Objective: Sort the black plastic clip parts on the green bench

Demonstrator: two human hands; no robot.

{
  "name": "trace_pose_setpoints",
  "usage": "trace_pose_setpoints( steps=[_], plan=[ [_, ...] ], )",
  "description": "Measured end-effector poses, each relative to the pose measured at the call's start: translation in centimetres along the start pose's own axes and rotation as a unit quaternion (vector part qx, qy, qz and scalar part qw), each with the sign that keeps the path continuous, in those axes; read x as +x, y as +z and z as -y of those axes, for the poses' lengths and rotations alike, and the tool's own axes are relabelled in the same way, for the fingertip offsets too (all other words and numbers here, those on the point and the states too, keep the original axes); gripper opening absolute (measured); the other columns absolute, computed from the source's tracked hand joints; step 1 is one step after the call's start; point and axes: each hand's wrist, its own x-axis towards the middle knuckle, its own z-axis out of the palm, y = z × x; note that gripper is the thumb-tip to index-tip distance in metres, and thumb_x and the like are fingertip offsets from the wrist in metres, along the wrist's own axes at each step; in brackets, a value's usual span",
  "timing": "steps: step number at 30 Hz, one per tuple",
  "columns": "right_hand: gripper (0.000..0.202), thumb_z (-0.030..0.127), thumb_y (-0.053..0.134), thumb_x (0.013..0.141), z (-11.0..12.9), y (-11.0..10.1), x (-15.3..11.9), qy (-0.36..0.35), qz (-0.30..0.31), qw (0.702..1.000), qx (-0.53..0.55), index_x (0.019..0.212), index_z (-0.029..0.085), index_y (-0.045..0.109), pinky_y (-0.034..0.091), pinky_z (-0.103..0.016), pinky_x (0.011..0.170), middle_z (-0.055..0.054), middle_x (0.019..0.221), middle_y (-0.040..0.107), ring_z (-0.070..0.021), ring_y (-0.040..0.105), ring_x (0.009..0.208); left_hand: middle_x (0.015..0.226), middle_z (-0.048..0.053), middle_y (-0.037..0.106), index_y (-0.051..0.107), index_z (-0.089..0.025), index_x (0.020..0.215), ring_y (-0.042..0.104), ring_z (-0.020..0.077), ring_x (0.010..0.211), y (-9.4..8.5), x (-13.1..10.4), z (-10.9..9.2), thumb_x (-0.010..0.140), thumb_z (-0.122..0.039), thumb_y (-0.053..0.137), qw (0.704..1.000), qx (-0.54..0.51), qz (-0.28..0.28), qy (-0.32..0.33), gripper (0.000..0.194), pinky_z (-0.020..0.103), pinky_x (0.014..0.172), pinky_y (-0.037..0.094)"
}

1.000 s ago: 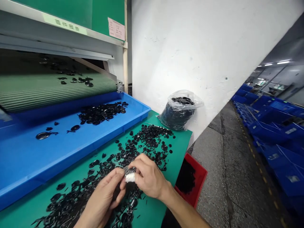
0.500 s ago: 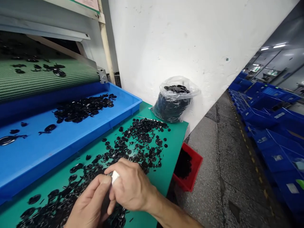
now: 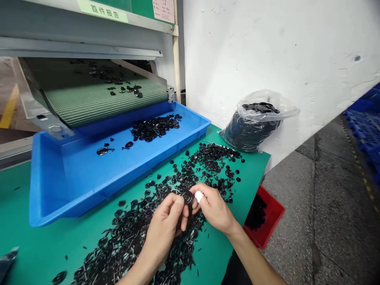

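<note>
Just above the heaped parts, a round black plastic disc (image 3: 187,197) with a ringed face is held up between my two hands. My left hand (image 3: 166,219) pinches it at its left edge between thumb and fingers. At its right edge are the curled fingers of my right hand (image 3: 215,208), the index finger against the rim. A white wrap (image 3: 198,195) covers the right thumb's tip. Below and around the hands, many small black plastic parts (image 3: 127,233), discs and thin sprue pieces, lie spread over the green tabletop (image 3: 213,247).
Left stands a blue tray (image 3: 89,198) with black parts inside, under the end of a green conveyor belt (image 3: 109,99) carrying more. A clear bag (image 3: 252,130) full of black discs leans by the white wall (image 3: 267,47). Beside the table is a red bin (image 3: 274,217) holding black bits.
My view has swung left, showing more of the tray and conveyor. The black disc, hidden before, now shows between my hands, which have turned and parted slightly.
</note>
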Motion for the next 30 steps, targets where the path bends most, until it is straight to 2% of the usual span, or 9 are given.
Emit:
trace_pose_setpoints(
  steps=[3, 5, 8, 13, 16, 20, 23, 27, 30],
  plan=[
    [0.041, 0.0, 0.037, 0.078, -0.5, -0.1, -0.2, -0.039, -0.039, 0.998, -0.033, 0.103, 0.019, 0.063, 0.053, -0.021, 0.06, -0.002, 0.097, 0.063, -0.0097, 0.062, 0.071, 0.045, -0.006, 0.048, 0.053, -0.02, 0.068, 0.033, 0.009, 0.045, 0.0, -0.2, -0.2, 0.088, -0.051, 0.053, 1.0, 0.006, -0.01, 0.007, 0.037, 0.018, 0.043, 0.023],
    [0.042, 0.002, 0.038, 0.082, -0.6, -0.1, -0.1, -0.044, -0.074, 0.995, -0.055, 0.111, 0.021, 0.061, 0.052, -0.021, 0.057, -0.003, 0.099, 0.063, -0.0091, 0.062, 0.068, 0.046, -0.006, 0.048, 0.053, -0.02, 0.069, 0.033, 0.0089, 0.045, -0.1, -0.2, -0.2, 0.088, -0.051, 0.053, 1.0, 0.002, -0.01, 0.006, 0.037, 0.017, 0.043, 0.024],
    [0.035, 0.007, 0.044, 0.085, 0.1, 0.4, 0.0, -0.03, -0.064, 0.997, -0.034, 0.11, 0.021, 0.063, 0.049, -0.019, 0.05, -0.002, 0.097, 0.065, -0.0082, 0.061, 0.062, 0.046, -0.006, 0.048, 0.054, -0.02, 0.069, 0.033, 0.0086, 0.044, -0.1, -0.2, 0.0, 0.087, -0.053, 0.055, 1.0, -0.009, 0.008, 0.003, 0.038, 0.017, 0.042, 0.024],
    [0.035, 0.004, 0.047, 0.083, 1.6, 1.0, -0.3, -0.1, -0.032, 0.988, -0.113, 0.102, 0.023, 0.069, 0.05, -0.024, 0.075, 0.0, 0.089, 0.064, -0.0124, 0.062, 0.081, 0.044, -0.006, 0.045, 0.057, -0.019, 0.07, 0.027, 0.0064, 0.04, 0.0, -0.1, 0.0, 0.083, -0.056, 0.058, 0.996, -0.075, 0.021, -0.048, 0.04, 0.014, 0.037, 0.017],
    [0.041, 0.005, 0.043, 0.085, 1.6, -0.7, 0.0, -0.121, 0.006, 0.978, -0.169, 0.114, 0.024, 0.065, 0.05, -0.026, 0.077, -0.002, 0.098, 0.064, -0.0137, 0.062, 0.086, 0.053, -0.007, 0.047, 0.06, -0.021, 0.077, 0.026, 0.0035, 0.039, -0.2, 0.3, -0.3, 0.074, -0.049, 0.073, 0.985, -0.138, 0.026, -0.104, 0.032, 0.011, 0.034, 0.017],
    [0.037, 0.006, 0.04, 0.089, 0.1, -5.3, 1.7, -0.003, -0.131, 0.93, -0.344, 0.116, 0.018, 0.063, 0.048, -0.033, 0.079, -0.008, 0.108, 0.062, -0.0185, 0.06, 0.092, 0.058, -0.005, 0.047, 0.066, -0.022, 0.087, 0.027, 0.0039, 0.04, -0.6, 0.9, -1.0, 0.068, -0.044, 0.079, 0.958, -0.237, 0.025, -0.157, 0.032, 0.011, 0.028, 0.02],
    [0.033, 0.007, 0.046, 0.085, -1.1, -7.8, 3.8, 0.054, -0.113, 0.898, -0.422, 0.111, 0.018, 0.064, 0.044, -0.03, 0.07, -0.01, 0.105, 0.06, -0.0194, 0.058, 0.085, 0.063, -0.003, 0.048, 0.068, -0.021, 0.085, 0.031, 0.0043, 0.041, -0.8, 1.1, -1.3, 0.069, -0.043, 0.077, 0.943, -0.285, 0.005, -0.169, 0.029, 0.01, 0.025, 0.025],
    [0.023, 0.007, 0.051, 0.08, -1.8, -8.3, 5.1, 0.051, -0.09, 0.9, -0.423, 0.091, 0.02, 0.065, 0.034, -0.026, 0.057, -0.005, 0.094, 0.058, -0.016, 0.053, 0.072, 0.072, -0.001, 0.053, 0.063, -0.021, 0.073, 0.041, 0.0061, 0.046, -1.0, 1.1, -1.1, 0.071, -0.04, 0.076, 0.934, -0.325, -0.017, -0.15, 0.023, 0.011, 0.026, 0.031],
    [0.018, 0.006, 0.048, 0.082, -1.6, -7.7, 4.9, 0.029, -0.082, 0.905, -0.417, 0.079, 0.02, 0.06, 0.029, -0.026, 0.055, -0.002, 0.086, 0.055, -0.0142, 0.048, 0.066, 0.071, -0.001, 0.052, 0.06, -0.019, 0.068, 0.039, 0.005, 0.045, -1.1, 1.2, -0.7, 0.072, -0.037, 0.077, 0.939, -0.303, 0.0, -0.165, 0.025, 0.011, 0.028, 0.034]
  ],
)
